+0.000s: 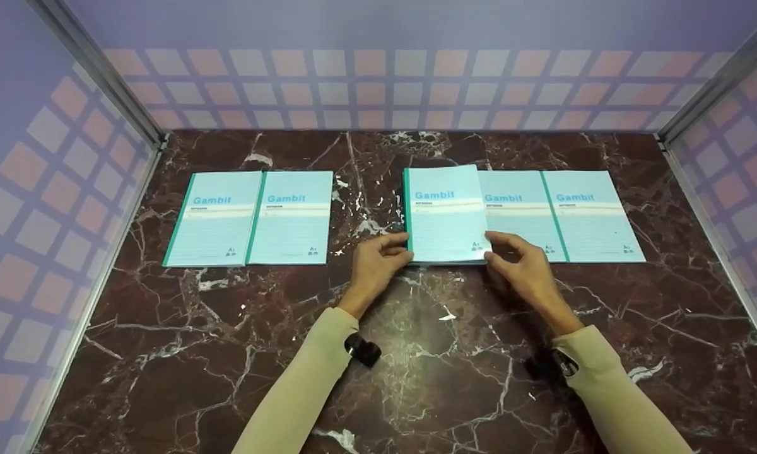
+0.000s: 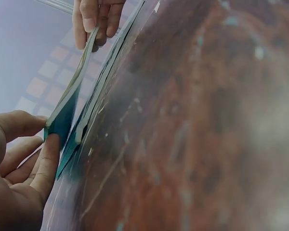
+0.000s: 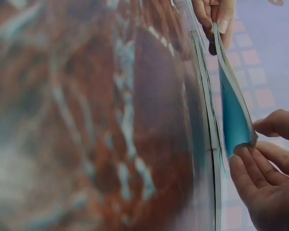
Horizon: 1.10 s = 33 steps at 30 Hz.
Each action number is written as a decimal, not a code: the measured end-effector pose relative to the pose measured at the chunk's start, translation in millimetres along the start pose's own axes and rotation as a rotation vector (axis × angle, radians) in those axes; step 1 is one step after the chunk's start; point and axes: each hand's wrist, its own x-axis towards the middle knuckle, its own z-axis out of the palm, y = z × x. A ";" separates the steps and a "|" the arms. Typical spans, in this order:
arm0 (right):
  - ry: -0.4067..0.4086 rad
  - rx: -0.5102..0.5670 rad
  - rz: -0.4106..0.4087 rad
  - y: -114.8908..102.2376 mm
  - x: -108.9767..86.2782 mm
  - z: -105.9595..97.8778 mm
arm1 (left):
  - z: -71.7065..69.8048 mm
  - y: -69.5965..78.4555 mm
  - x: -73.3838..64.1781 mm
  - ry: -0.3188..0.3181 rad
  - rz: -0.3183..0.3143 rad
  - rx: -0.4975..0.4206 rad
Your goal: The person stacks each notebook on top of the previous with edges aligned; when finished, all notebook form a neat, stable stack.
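Note:
A light-blue "Gambit" notebook (image 1: 448, 221) with a green spine is held between both hands. My left hand (image 1: 378, 261) pinches its spine edge near the lower corner. On the opposite edge, my right hand (image 1: 520, 261) pinches with thumb and fingers. In the left wrist view the notebook (image 2: 70, 103) is raised over another one lying on the table, and its cover bows slightly. The right wrist view also shows a gap between the held notebook (image 3: 235, 113) and the notebooks beneath. To its right, a second notebook (image 1: 517, 217) is partly covered by it.
A further notebook (image 1: 596, 217) lies at the right end of that row. Two more, a left one (image 1: 211, 230) and its neighbour (image 1: 290, 230), lie side by side on the left. The marbled table (image 1: 404, 378) is bounded by tiled-pattern panels (image 1: 410, 63) at back and sides.

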 end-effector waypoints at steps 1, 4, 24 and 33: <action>0.001 -0.004 0.005 -0.4 0.1 0.5 | 0.1 0.1 -0.5 -0.003 -0.001 0.009; 0.003 -0.017 0.012 -1.3 1.0 2.2 | 0.6 -0.2 -1.5 -0.008 -0.005 0.024; 0.040 -0.199 -0.054 5.0 -0.7 5.1 | 8.9 -0.6 0.3 0.048 0.052 0.141; 0.039 -0.210 -0.117 6.7 -0.1 9.3 | 11.5 -2.4 0.5 0.084 0.060 0.156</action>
